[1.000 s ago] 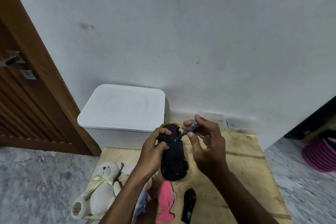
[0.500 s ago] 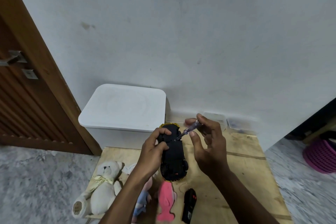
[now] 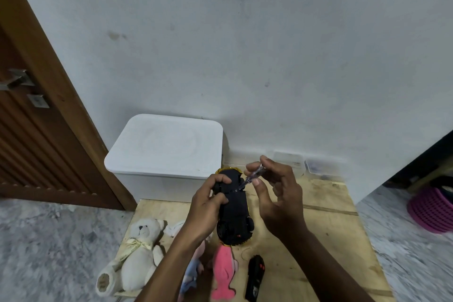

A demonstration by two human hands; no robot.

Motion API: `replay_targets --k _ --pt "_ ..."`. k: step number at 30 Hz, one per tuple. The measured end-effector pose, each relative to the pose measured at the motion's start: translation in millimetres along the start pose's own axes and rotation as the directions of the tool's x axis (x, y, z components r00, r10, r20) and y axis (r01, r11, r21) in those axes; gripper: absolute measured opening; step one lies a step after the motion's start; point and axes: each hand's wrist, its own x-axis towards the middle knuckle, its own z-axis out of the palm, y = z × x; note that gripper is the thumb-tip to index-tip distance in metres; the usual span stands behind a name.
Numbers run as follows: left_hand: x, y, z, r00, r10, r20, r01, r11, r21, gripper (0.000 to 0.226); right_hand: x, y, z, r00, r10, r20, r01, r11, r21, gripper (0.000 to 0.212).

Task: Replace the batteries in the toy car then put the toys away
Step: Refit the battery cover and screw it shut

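L hand (image 3: 208, 206) clamped the upturned black plastic toy car (image 3: 234, 213) w/ fingers curled; R hand (image 3: 279, 193) pinched the thin clear-handled screwdriver (image 3: 247, 178), best kept square in the screw.

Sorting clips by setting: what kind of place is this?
Probably a room at home, worked on the floor: slatted brown wooden door, white lidded plastic bin, cream teddy bear on a plywood board.

Our one head-worn wide-angle view, looking forward and down, close over our hands, wooden board (image 3: 318, 228) below, wall (image 3: 269, 44) ahead
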Motion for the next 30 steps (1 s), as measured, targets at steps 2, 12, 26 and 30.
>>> replay_targets --k 2,12,26,30 --pt "0.5 -0.1 -0.7 1.000 0.003 0.003 -0.003 1.000 0.012 0.041 0.6 -0.8 0.7 0.999 -0.009 -0.033 0.009 1.000 0.004 0.074" --pt "3.3 -1.2 -2.8 0.997 0.036 0.074 -0.042 0.996 0.082 0.059 4.2 -1.6 -4.1 0.969 0.204 -0.138 -0.184 0.972 0.144 0.071" --pt "15.5 -20.9 0.7 0.998 0.063 0.005 -0.063 0.989 0.136 0.072 16.1 8.3 -38.7 0.879 0.308 -0.364 -0.221 0.940 0.261 0.053" --pt "23.0 -29.7 -2.2 0.997 0.077 -0.006 -0.075 0.980 0.184 0.071 17.3 16.6 -50.2 0.812 0.388 -0.436 -0.269 0.912 0.311 0.051"
